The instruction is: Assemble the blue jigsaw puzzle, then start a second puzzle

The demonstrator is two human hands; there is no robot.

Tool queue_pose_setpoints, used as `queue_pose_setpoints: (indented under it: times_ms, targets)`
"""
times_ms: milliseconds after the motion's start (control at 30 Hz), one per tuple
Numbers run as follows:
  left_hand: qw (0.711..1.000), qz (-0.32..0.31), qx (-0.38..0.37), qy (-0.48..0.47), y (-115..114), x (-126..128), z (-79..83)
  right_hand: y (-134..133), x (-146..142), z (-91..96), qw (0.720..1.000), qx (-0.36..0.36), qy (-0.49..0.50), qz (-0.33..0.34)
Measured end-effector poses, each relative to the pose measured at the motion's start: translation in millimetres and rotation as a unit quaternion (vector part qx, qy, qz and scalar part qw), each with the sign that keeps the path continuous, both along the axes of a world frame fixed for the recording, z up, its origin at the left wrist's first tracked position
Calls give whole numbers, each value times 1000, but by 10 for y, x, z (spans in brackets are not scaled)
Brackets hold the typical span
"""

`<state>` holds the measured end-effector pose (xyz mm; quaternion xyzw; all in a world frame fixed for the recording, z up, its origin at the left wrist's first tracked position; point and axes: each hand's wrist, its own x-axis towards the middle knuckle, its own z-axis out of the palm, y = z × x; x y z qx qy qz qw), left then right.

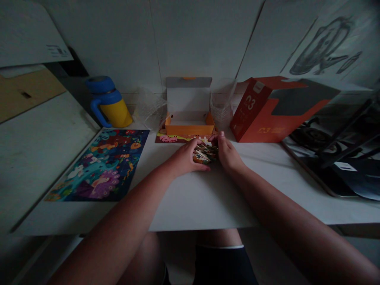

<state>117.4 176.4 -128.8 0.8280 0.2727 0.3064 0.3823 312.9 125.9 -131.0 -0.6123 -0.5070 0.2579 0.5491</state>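
Note:
Between my two hands, over the white table, is a bunch of small flat pieces point(204, 153) that look like jigsaw puzzle pieces, with pale edges and green, brown and orange faces. Around its left side curl the fingers and thumb of my left hand point(191, 156). My right hand point(227, 152) is closed against the right side, its fingers partly hidden. Just beyond stands a yellow-orange box point(190, 130) with its lid raised. Under the box's front edge lies a colourful printed sheet point(168, 138), partly covered by the box and my hands.
A dark blue illustrated picture point(103, 164) lies flat at the left. Behind it stands a yellow and blue jug point(114, 109). Crumpled clear plastic point(150, 109) flanks the open box. An orange-red carton point(261, 113) and a black gas stove point(323, 154) occupy the right.

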Motion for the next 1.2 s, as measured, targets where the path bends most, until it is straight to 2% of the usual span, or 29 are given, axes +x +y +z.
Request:
queue_pose_setpoints:
  times_ms: [267,467,600,700,800,900,1033,1200]
  targets:
    - [999,25,18,-19,29,-35,-20,-199,-40,81,995,-6,-54,88]
    - [997,30,27,-61,-9,46,-87,-188,-197,52,982,38,-89,164]
    - [998,2,34,-48,-11,27,-84,-202,-145,92,963,15,-166,213]
    - [999,-38,32,-12,-8,-65,-22,-215,-101,108,955,12,-200,218]
    - [997,-73,-21,-2,-5,-172,55,-208,-93,87,955,6,-214,206]
    - [988,-95,-115,-39,1,-194,79,-190,-92,46,954,23,-206,215]
    - [959,-29,-232,-163,-38,-31,16,-165,-108,-17,953,48,-201,220]
    - [942,31,-259,-212,-132,168,-42,-147,-156,-33,954,71,-193,217]
